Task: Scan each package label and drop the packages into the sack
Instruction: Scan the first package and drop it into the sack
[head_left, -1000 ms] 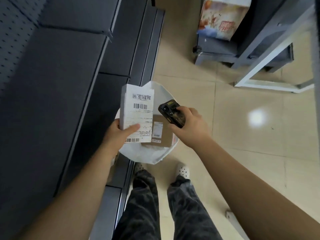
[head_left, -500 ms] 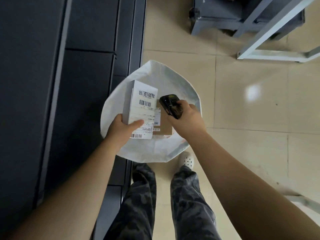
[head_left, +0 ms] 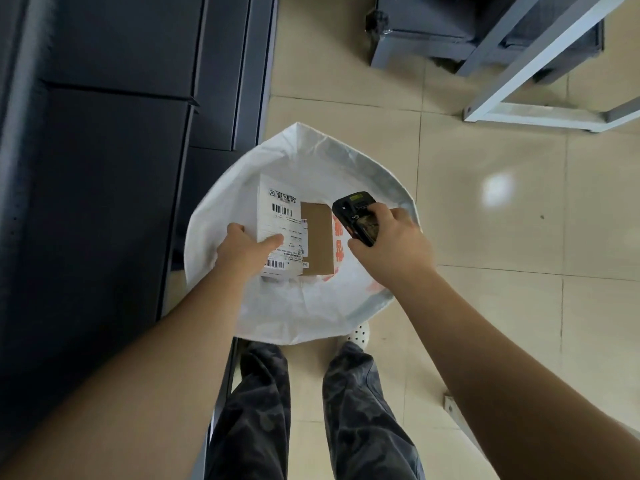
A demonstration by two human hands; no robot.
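Head: package (head_left: 281,216) under left fingers (head_left: 273,241).

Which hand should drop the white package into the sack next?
Left. The left hand already grips the white package above the open sack; the right hand holds the scanner.

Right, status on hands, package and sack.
Left hand grips white labelled package over open sack. Right hand holds scanner. Brown box already inside. Drop path looks clear.
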